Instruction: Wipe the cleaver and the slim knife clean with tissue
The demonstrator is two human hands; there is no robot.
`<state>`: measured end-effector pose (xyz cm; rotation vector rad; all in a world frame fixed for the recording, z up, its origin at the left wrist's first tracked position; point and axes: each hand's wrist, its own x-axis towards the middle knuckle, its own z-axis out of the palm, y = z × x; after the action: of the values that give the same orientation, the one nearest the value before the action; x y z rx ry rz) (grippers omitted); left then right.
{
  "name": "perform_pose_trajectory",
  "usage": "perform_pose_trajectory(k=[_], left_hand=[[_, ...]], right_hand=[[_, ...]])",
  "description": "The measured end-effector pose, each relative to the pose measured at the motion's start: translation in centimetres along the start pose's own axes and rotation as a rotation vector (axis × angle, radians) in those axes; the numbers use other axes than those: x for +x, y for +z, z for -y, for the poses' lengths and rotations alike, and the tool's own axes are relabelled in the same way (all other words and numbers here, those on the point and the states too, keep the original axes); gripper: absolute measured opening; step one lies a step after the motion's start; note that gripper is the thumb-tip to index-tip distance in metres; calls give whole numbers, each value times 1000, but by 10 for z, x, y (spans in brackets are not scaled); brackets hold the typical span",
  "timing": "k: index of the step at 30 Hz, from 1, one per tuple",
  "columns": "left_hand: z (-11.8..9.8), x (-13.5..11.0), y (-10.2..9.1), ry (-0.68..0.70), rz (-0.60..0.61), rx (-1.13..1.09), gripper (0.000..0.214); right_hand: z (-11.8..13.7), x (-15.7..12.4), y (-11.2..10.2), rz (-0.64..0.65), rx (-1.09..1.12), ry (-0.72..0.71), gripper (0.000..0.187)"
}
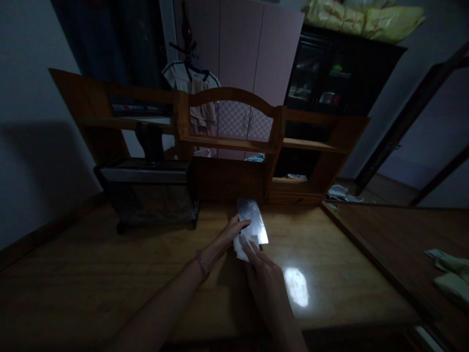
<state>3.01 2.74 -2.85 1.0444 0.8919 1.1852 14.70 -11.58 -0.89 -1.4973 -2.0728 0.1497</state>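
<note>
My left hand (233, 230) grips the left edge of a flat, shiny, silvery rectangular panel (252, 217), its thumb lying over the top face. What exactly the panel is cannot be made out in the dim light. White tissue or thin cloth (242, 245) covers the panel's near end. The fingers of my right hand (264, 266) press on this white sheet against the panel. Both hands are above the wooden surface (176, 274). The fingers under the panel are hidden.
A black and silver box-shaped appliance (146, 193) stands at the left, with a dark object (150, 142) on top. Behind runs a wooden shelf unit (230, 143). A raised wooden edge (366, 249) borders the right side. Pale cloth (450, 266) lies at far right.
</note>
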Motion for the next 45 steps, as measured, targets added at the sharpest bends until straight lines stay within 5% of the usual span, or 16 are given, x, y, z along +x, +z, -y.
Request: perform_pose_trajectory(k=[22,32,39,42,45], left_hand=[[13,11,-4,-6,48,-81,34],[-1,0,3,12,41,-80,29],[-3,-1,5,19,49,-78,31],[-3,-1,5,33,51,-68,31],[-2,0,4,47,48,-49,34]], right_hand=[[3,-30,-8,71,-13,-153,46],[-8,-58,-28,66,-43,-373,44],[-28,-77,-32,-232,77,75,38],[-26,-60,-30,-297,122,86,44],[-14,-34,-17,-219,107,30,47]])
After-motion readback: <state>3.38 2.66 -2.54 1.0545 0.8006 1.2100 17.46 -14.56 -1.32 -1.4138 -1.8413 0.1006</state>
